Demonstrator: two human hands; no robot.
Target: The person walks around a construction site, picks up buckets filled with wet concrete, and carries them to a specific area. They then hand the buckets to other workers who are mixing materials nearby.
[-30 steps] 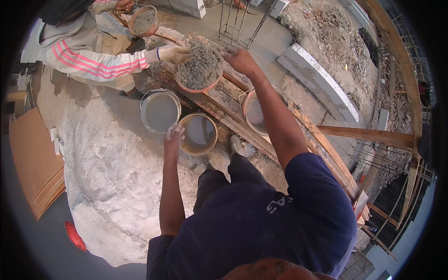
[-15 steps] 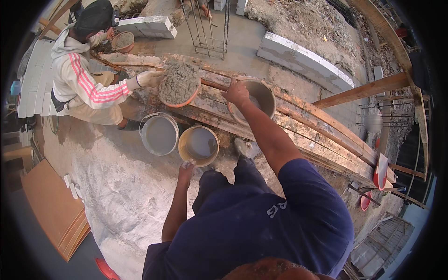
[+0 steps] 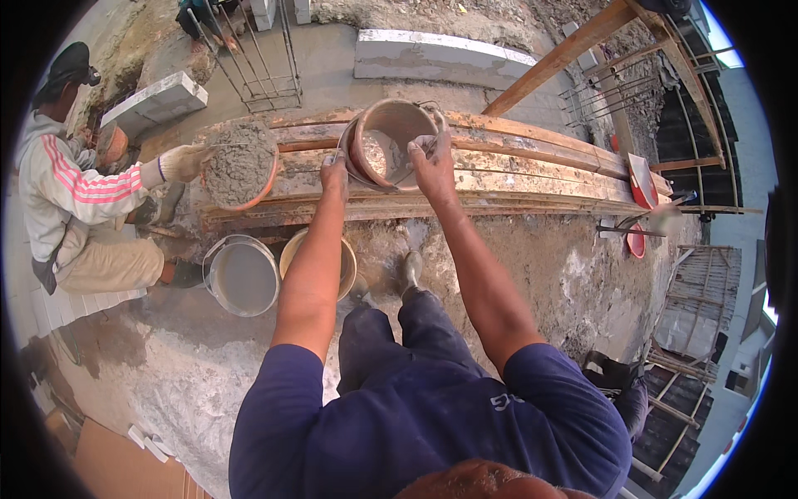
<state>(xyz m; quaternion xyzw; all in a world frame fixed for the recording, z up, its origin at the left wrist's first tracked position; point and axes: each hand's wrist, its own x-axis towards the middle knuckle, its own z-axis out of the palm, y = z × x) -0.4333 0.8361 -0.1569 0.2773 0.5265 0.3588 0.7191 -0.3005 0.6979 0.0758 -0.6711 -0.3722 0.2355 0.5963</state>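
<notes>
Both my hands grip a mortar-stained bucket (image 3: 401,116) over the wooden planks. It leans, with a wet grey-brown inside, and a second rim shows along its left side; I cannot tell whether that is another bucket. The fingers of my left hand (image 3: 334,172) are closed on the left edge. My right hand (image 3: 433,165) grips the right edge, thumb toward the inside. Below my left forearm, a yellow bucket (image 3: 352,270) is partly hidden. Beside it stands a pale bucket (image 3: 209,283) of grey water.
At the left a crouching co-worker (image 3: 91,183) in a pale hoodie reaches a gloved hand (image 3: 184,163) to an orange tub (image 3: 271,179) heaped with wet mortar. Long planks (image 3: 532,183) run rightward. Behind lie a low block wall (image 3: 440,58), upright rebar (image 3: 274,87) and a timber brace (image 3: 559,58).
My left hand has left the yellow bucket's rim and come up to the bucket on the planks. That bucket is now held two-handed and tilted. The view has swung right.
</notes>
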